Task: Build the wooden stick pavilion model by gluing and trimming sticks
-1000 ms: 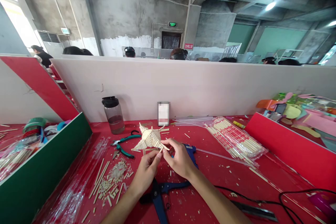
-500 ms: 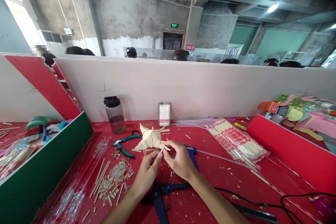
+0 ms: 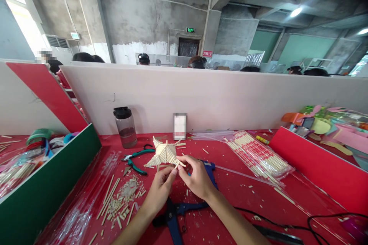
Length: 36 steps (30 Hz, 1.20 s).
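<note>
A star-shaped piece built from pale wooden sticks [image 3: 166, 152] is held up above the red table, with rows of short sticks across its points. My left hand [image 3: 162, 183] is closed at its lower edge, thumb and forefinger pinched by the lower right point. My right hand [image 3: 198, 176] pinches that same right-hand point from the side. The fingertips of both hands nearly meet, and whatever small stick lies between them is partly hidden. Just behind my right hand lies a blue glue gun [image 3: 211, 170], partly covered. Below my wrists sits a dark blue hand tool [image 3: 174, 218] with spread handles.
Green-handled pliers [image 3: 136, 159] lie open left of the star. Stick offcuts [image 3: 122, 203] are heaped front left. A water bottle [image 3: 125, 128] stands by the white partition [image 3: 230, 99]. Packed sticks [image 3: 258, 153] lie right; a black cable [image 3: 273, 220] crosses front right.
Both hands keep their grip on the stick star, almost unmoved. The whole view has shifted very slightly.
</note>
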Each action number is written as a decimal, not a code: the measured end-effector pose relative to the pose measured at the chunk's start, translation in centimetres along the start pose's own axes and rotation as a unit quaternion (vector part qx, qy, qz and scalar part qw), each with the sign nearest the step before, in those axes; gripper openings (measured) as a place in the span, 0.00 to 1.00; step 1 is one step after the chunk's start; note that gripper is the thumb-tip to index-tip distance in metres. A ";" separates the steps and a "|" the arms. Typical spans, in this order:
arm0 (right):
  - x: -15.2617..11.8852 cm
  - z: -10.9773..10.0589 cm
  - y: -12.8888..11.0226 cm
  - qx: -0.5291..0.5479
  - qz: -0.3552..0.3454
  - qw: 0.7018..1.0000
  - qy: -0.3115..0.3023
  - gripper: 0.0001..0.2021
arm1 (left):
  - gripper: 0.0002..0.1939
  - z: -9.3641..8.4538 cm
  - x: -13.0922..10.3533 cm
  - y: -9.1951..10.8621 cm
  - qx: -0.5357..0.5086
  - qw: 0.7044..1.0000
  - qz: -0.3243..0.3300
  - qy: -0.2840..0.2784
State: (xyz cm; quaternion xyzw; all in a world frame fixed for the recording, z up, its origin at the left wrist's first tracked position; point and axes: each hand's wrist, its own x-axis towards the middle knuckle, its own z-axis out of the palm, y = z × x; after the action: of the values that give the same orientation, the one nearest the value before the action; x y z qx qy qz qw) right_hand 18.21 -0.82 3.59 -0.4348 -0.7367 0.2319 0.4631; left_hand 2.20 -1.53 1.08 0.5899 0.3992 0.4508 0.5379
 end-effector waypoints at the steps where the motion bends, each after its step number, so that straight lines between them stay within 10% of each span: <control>1: 0.0 0.0 0.0 0.000 0.002 1.000 0.000 0.13 | 0.25 0.0 0.0 0.1 0.000 1.000 -0.001 -0.001; 22: 1.7 -4.6 1.0 -0.090 0.068 0.992 -0.049 0.11 | 0.29 0.2 -0.2 0.2 -0.012 0.999 -0.033 0.000; 29: 0.3 -4.7 0.9 -0.355 0.143 0.889 -0.253 0.11 | 0.28 0.1 -0.1 -0.1 -0.013 0.999 -0.035 -0.003; 36: -0.2 -3.5 -0.5 -0.413 0.123 0.859 -0.277 0.13 | 0.30 0.3 -0.1 0.2 -0.022 0.999 -0.042 0.008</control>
State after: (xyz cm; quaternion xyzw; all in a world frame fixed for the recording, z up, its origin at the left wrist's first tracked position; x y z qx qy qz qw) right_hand 21.12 -1.44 5.53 -0.5911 -0.8033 0.0717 -0.0146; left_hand 2.49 -1.71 1.22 0.5568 0.4178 0.4410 0.5665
